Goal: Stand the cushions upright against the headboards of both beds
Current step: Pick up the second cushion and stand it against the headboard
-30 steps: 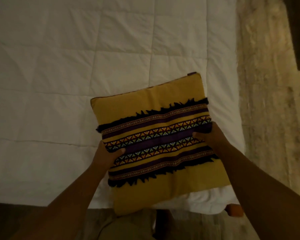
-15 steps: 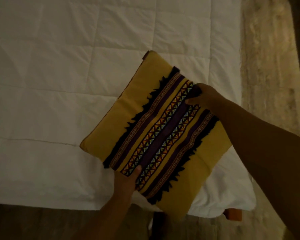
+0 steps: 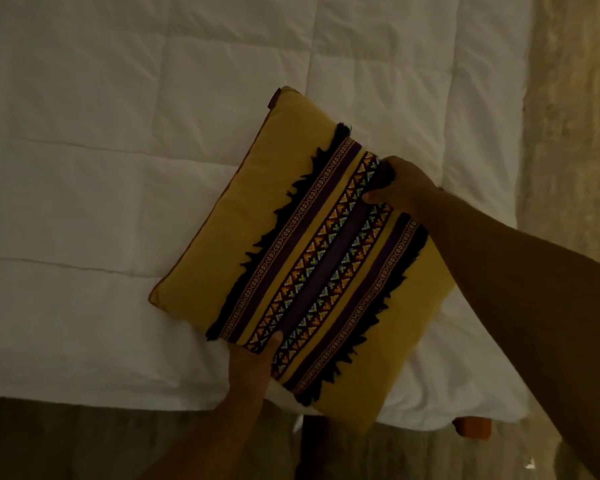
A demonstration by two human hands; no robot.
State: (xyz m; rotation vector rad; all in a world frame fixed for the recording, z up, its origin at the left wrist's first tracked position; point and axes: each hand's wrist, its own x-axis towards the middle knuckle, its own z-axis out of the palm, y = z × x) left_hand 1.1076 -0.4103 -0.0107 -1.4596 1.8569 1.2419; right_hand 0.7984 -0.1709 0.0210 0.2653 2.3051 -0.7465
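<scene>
A mustard-yellow cushion with a purple patterned band and black fringe is held over the near right corner of a bed covered by a white quilt. It is turned diagonally, one corner pointing up and away. My left hand grips its near edge at the band's lower end. My right hand grips the far edge at the band's upper end. No headboard is in view.
The bed's near edge runs along the bottom, with dark floor below it. An orange-brown bed leg shows under the right corner. A pale, mottled floor lies to the right of the bed.
The cushion has been rotated from lying square with its band level to a diagonal. My right hand went up and away, my left hand shifted to the near edge.
</scene>
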